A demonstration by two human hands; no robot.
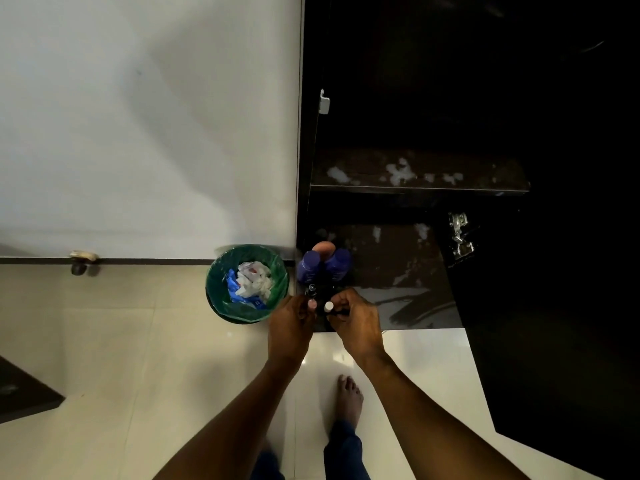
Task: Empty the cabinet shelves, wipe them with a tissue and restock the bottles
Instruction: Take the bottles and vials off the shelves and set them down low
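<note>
on the shelf [398, 271] stand two blue bottles [308, 268].

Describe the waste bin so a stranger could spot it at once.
Find the dark cabinet; just left of its lower shelf, on the pale floor, stands the round bin. Unlike the blue bottles beside it, it has a green liner and holds crumpled white tissues.

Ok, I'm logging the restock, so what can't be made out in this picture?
Head view:
- Inside the upper cabinet: too dark.
- Body of the white-capped item the right hand pinches: hidden by that hand.
- What the left hand holds: hidden by its own back.
- Labels on the blue bottles: blurred.
- The orange thing behind them: mostly hidden.
</note>
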